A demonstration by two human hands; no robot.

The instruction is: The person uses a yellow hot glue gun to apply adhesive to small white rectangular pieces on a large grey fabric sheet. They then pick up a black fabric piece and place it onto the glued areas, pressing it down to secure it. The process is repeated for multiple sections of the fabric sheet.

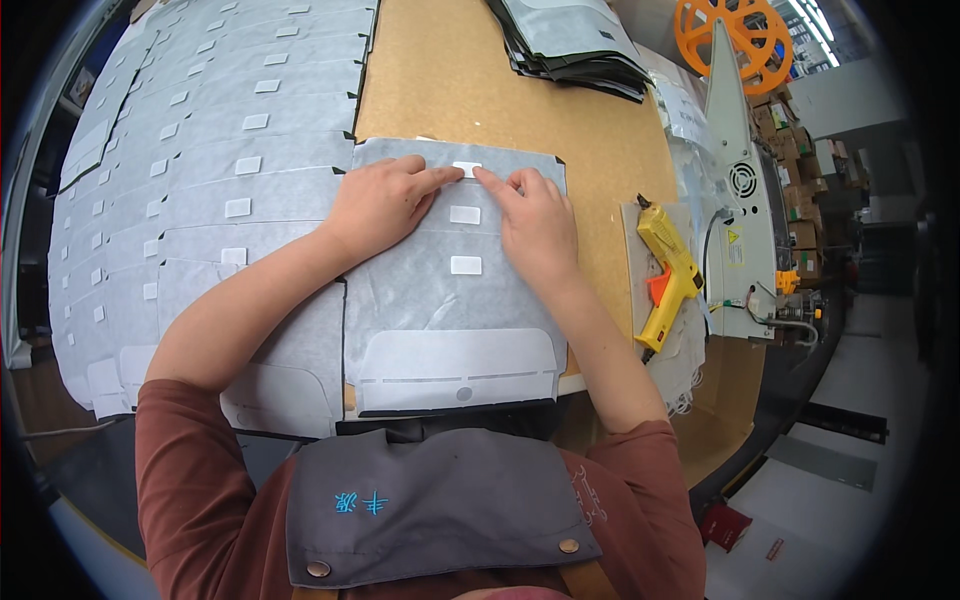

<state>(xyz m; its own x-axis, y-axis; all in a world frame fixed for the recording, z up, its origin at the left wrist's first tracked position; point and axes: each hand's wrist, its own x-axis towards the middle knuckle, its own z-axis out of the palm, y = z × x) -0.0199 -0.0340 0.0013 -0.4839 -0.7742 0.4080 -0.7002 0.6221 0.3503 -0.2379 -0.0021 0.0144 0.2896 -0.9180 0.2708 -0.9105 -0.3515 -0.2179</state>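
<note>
Bench point(440, 90) with a tan top fills the middle, in a workroom where cardboard boxes point(803, 205) stand piled at the far right; overlapping grey-white sheets point(200, 215), dotted with white rectangles, cover its left part; a pale machine housing point(740, 285) with a fan grille stands by the right edge; a thick stack point(575, 35) of similar sheets lies at the far side; one single sheet point(410, 300) lies before the person, a yellow glue gun point(668, 280) to its right; left hand point(385, 205) and right hand point(535, 215) rest on this sheet, mostly curled, each with one fingertip at an end of the farthest white patch point(467, 171), between them; whether they pinch or press it cannot be told; two more patches point(464, 214) lie in line, nearer the person.
</note>
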